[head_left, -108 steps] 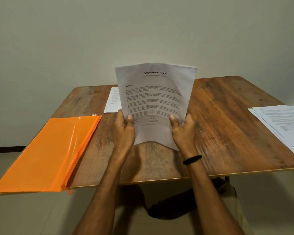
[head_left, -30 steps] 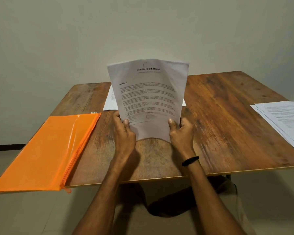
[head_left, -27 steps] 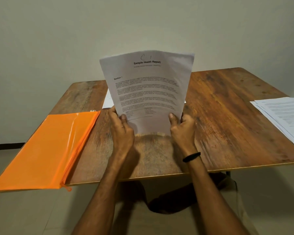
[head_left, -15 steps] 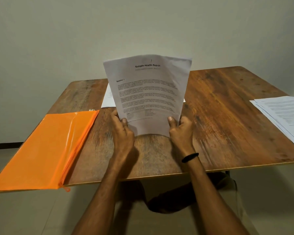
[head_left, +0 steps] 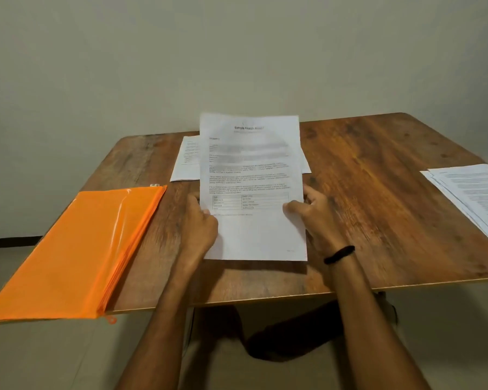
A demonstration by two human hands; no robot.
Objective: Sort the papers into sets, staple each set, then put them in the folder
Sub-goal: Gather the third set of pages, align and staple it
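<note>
Lowered from its upright stand, the paper set (head_left: 251,170) now leans back flatter over the middle of the table (head_left: 378,192). The left hand (head_left: 200,229) and right hand (head_left: 316,218) each pinch a side edge, thumbs on the printed face. An orange folder (head_left: 79,249) overhangs the near left corner, loose sheets (head_left: 185,161) lie by the far edge, and another stack (head_left: 473,192) lies at the right edge.

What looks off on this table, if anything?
Nothing damaged or spilled. The orange folder sits at the front-left corner of the table, its near edge seemingly just past the front edge, with the zipper pull dangling off. The right-hand paper stack is fanned, not squared. No stapler is in view.
</note>
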